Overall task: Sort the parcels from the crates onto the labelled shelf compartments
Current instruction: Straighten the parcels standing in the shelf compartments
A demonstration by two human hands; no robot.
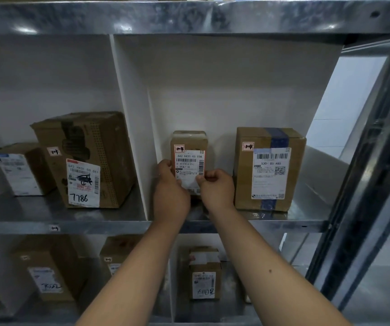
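1. Your left hand (170, 184) is curled round the lower left edge of the small brown cardboard parcel (189, 143), fingers wrapped onto its front face.
2. Your right hand (216, 187) pinches the lower right corner of the same parcel, thumb and fingers closed over the edge of its white shipping label (190, 165).
3. The parcel stands upright in the right compartment of the middle shelf, label toward you, near the white divider panel (132, 128). Your hands hide its base, so you cannot tell whether it rests on the shelf.
4. A small red-bordered tag (179, 148) with handwritten marks sits at the parcel's top left corner.
5. To the right in the same compartment, apart from the parcel, stands a larger brown cardboard box with blue tape (269, 142). It carries a matching red-bordered tag and a white barcode label.
6. Left of the divider, the neighbouring compartment holds a tall brown carton marked "7786" (90, 156), tilted slightly. A smaller box with a white label (22, 168) stands just beside it.
7. All of these stand on the galvanised metal shelf (24, 223), whose front edge bears a small label (54, 228).
8. The shelf level below holds further brown labelled boxes (204, 274), blurred and dim.
9. A grey metal upright post (372, 149) frames the rack at the right.
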